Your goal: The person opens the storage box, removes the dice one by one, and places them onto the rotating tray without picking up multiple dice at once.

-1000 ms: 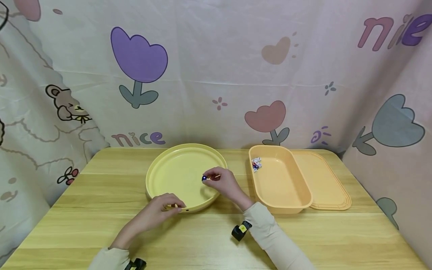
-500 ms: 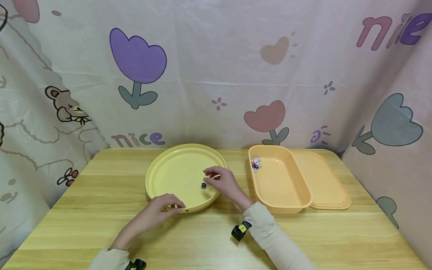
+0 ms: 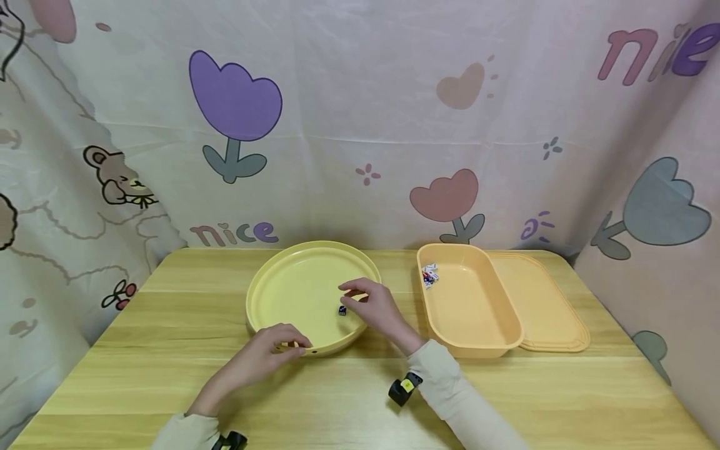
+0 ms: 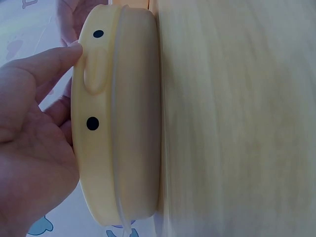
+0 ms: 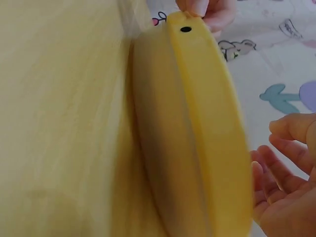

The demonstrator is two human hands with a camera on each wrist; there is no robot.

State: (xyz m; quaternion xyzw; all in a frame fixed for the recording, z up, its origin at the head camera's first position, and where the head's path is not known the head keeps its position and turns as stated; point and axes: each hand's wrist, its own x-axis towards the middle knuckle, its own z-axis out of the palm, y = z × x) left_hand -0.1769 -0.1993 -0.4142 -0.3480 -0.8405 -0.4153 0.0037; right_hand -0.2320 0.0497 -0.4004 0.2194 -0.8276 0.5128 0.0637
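A small dark blue die (image 3: 342,310) with white dots lies on the round yellow tray (image 3: 281,269). Over the tray's right side hovers my right hand (image 3: 375,306), its thumb and fingers parted just above the die and holding nothing. My left hand (image 3: 272,347) grips the tray's near rim. In the left wrist view its thumb (image 4: 61,60) rests at the rim's outer side, and the other fingers reach behind the rim. The right wrist view shows the right hand (image 5: 289,182) past the tray's side wall (image 5: 212,143), with the die out of sight.
Right of the tray stands a rectangular orange container (image 3: 472,300) with a small heap of white, red and blue dice (image 3: 430,275) at its left end. Its flat orange lid (image 3: 542,303) lies beside it. A patterned curtain (image 3: 337,94) hangs behind the wooden table (image 3: 326,400).
The right hand has let go of the die, which dropped from between its fingers onto the tray. The left hand keeps its place at the rim. The head view has shifted slightly.
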